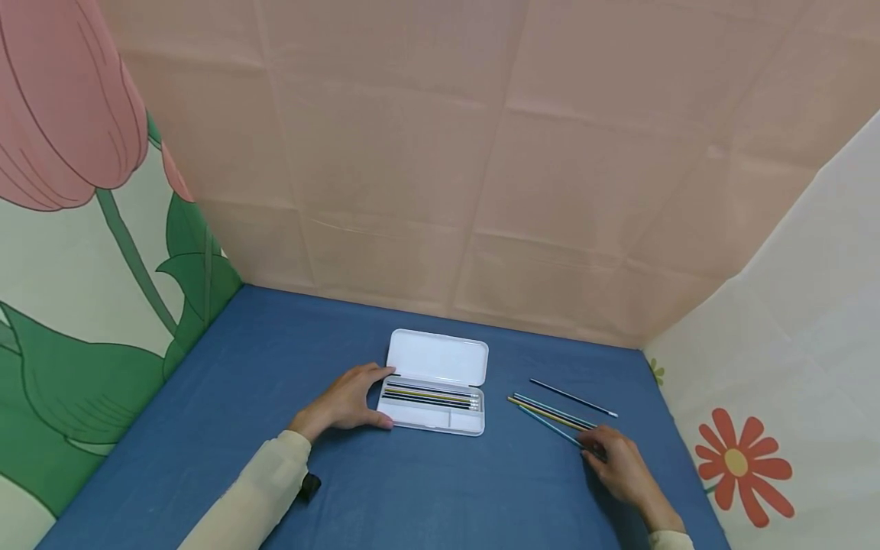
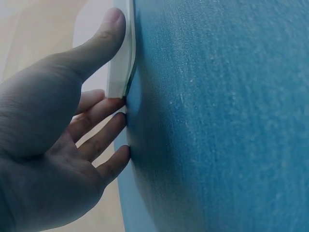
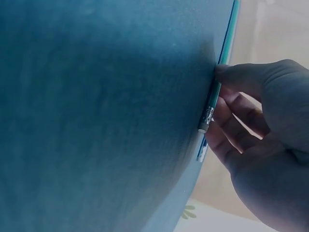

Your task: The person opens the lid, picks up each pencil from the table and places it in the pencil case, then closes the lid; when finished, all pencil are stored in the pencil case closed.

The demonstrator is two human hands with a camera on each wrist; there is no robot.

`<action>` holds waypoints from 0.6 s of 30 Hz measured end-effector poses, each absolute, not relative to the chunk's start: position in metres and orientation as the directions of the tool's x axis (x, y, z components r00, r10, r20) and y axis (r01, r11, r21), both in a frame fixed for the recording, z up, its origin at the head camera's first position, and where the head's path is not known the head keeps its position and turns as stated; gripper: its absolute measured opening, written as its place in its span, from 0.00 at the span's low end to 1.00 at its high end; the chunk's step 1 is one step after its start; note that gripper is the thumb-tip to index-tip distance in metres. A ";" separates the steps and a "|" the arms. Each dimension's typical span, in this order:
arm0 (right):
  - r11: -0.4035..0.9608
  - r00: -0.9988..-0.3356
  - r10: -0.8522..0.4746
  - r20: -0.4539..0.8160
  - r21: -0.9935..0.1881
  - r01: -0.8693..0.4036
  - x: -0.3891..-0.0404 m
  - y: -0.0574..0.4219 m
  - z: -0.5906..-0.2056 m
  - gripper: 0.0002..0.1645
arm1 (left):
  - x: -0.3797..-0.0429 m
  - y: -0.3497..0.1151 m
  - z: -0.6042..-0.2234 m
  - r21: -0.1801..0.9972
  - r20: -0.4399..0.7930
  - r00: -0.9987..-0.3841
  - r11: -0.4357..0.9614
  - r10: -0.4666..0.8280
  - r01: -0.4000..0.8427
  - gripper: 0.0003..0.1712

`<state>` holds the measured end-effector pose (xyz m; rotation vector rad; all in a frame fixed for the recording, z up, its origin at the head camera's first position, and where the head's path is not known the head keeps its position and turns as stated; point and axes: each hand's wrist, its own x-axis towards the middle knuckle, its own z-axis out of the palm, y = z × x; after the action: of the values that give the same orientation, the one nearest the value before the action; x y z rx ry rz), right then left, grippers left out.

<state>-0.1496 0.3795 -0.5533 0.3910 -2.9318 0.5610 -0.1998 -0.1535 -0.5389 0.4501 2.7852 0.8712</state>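
Observation:
A white pencil case (image 1: pixel 414 417) lies with its lid (image 1: pixel 437 357) raised at the back. Inside it, several dark pencils and a yellow one lie side by side. My left hand (image 1: pixel 351 399) holds the case's left end, thumb at the front corner and index finger near the hinge. In the left wrist view the thumb presses the case's side (image 2: pixel 120 72). To the right, my right hand (image 1: pixel 615 462) pinches a teal pencil (image 1: pixel 550 425) near its eraser end, low over the cloth. Beside it lie a yellow pencil (image 1: pixel 543 410) and another teal one.
A dark pencil (image 1: pixel 572 397) lies apart, behind the loose group. Blue cloth (image 1: pixel 440 489) covers the table. A tan backdrop (image 1: pixel 440 191) rises at the rear, with flower-printed sheets at the left and right sides.

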 end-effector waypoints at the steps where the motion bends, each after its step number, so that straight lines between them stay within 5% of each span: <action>1: 0.899 -0.962 -0.222 0.161 -0.347 -0.265 -0.150 0.379 -0.553 0.16 | -0.200 -0.153 -0.539 0.580 -0.090 -0.936 0.783 0.339 0.227 0.60; 18: 0.891 -0.968 -0.226 0.106 -0.379 -0.249 -0.150 0.375 -0.548 0.14 | -0.199 -0.153 -0.539 0.585 -0.087 -0.936 0.778 0.342 0.230 0.60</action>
<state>-0.1496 0.3752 -0.5477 0.3771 -2.9976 0.6133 -0.1995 -0.1535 -0.5385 0.4518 2.7815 0.8798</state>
